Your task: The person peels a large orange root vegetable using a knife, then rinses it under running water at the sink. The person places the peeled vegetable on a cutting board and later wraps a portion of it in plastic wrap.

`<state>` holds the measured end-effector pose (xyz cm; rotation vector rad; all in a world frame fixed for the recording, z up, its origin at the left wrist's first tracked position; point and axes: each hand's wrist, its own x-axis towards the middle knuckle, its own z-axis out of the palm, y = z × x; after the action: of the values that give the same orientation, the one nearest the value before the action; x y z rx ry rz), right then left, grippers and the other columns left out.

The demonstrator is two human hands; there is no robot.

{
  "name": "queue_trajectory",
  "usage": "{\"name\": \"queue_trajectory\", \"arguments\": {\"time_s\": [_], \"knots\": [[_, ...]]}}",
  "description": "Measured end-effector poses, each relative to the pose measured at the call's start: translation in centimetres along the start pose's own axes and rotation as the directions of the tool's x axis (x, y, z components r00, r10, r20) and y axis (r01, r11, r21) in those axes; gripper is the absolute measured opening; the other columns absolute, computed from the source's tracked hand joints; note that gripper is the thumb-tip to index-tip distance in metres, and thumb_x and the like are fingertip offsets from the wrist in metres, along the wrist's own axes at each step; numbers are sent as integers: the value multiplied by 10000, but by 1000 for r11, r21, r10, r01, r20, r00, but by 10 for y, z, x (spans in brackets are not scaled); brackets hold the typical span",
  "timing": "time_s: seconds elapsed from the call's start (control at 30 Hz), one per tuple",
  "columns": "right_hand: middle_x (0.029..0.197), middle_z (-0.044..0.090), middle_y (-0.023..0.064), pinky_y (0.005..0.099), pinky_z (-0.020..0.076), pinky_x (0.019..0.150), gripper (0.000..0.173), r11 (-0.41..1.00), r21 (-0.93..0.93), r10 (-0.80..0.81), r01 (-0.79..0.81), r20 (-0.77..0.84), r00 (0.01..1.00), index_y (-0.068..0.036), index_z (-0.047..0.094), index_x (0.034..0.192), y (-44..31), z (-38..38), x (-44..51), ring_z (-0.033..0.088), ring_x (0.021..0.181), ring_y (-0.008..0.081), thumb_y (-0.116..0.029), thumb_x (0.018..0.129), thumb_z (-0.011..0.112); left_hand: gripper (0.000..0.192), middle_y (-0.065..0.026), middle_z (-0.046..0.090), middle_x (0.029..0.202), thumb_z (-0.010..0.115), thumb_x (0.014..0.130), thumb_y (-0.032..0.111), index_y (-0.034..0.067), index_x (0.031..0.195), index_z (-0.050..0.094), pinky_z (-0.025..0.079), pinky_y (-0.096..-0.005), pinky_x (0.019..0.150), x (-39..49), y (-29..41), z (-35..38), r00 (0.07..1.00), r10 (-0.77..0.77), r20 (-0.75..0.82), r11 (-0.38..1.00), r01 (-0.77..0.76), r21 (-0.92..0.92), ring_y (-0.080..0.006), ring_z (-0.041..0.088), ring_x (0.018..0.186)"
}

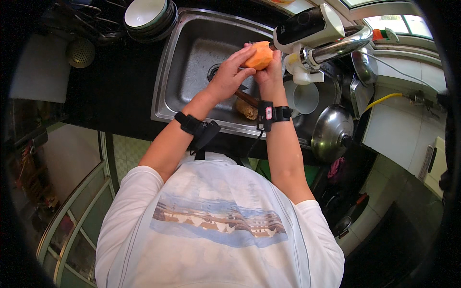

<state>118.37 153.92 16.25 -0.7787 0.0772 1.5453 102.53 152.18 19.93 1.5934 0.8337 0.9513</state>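
Observation:
Both hands are on a peeled orange vegetable (260, 55), directly below the spout of an electric faucet (309, 28) and over the steel sink (183, 39). My left hand (230, 73) covers its left side with bent fingers. From below and the right, my right hand (271, 73) cups it, its fingers partly hidden behind it. Beneath my wrists, a tool with a brown handle (246, 98) lies in the sink beside a tan, fibrous scrubber or root piece (246, 109). The drain (214, 71) shows left of the hands.
A stack of bowls (146, 12) stands by the sink's upper left corner. On the right are a white mug (306, 98), a steel pot lid (333, 133) and metal pans leaning near the wall. A perforated ladle (80, 53) lies at the left.

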Motion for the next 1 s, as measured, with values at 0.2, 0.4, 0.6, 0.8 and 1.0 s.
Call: {"name": "queue_trajectory", "arguments": {"time_s": [0.2, 0.4, 0.6, 0.8, 1.0], "knots": [[1279, 549, 220, 548, 345, 1120, 523, 963, 267, -39, 22, 58, 998, 18, 450, 1306, -4, 0, 1, 511, 1229, 389, -333, 919, 461, 448, -122, 596, 1268, 602, 947, 103, 20, 1376, 501, 539, -318, 874, 9, -5, 6, 973, -226, -45, 904, 193, -381, -176, 638, 1026], [1318, 507, 187, 577, 289, 1147, 602, 973, 197, -144, 120, 114, 983, -12, 442, 1323, -20, -5, -17, 444, 1291, 374, -133, 775, 661, 328, -93, 635, 1122, 578, 969, 137, 30, 1279, 556, 555, -309, 809, 31, -19, 5, 897, -439, -52, 693, 301, -656, -170, 653, 918], [1279, 527, 182, 606, 400, 1052, 476, 962, 75, -269, 263, 75, 960, -41, 499, 1295, -21, -8, -35, 489, 1230, 362, -298, 919, 637, 471, -68, 536, 1247, 682, 916, 200, 86, 1326, 478, 450, -313, 956, 38, -28, 32, 961, -255, 111, 542, 237, -806, -169, 517, 1131], [1331, 497, 179, 591, 437, 1041, 528, 955, -117, -264, 272, 81, 961, -33, 428, 1356, -29, -11, -71, 510, 1243, 366, -366, 972, 569, 391, -62, 579, 1165, 569, 982, 364, 96, 1257, 494, 447, -352, 981, 47, -41, 50, 931, -349, 106, 315, 223, -923, -190, 554, 1093], [1164, 608, 144, 322, 618, 642, 493, 734, -634, -235, 241, 95, 967, -41, 486, 1234, -22, 2, -94, 671, 949, 200, -301, 885, 718, 329, -94, 612, 1076, 456, 1028, 369, 75, 1166, 512, 497, -386, 933, 53, -44, 43, 857, -512, 56, 252, 213, -944, -224, 599, 1030]]}}
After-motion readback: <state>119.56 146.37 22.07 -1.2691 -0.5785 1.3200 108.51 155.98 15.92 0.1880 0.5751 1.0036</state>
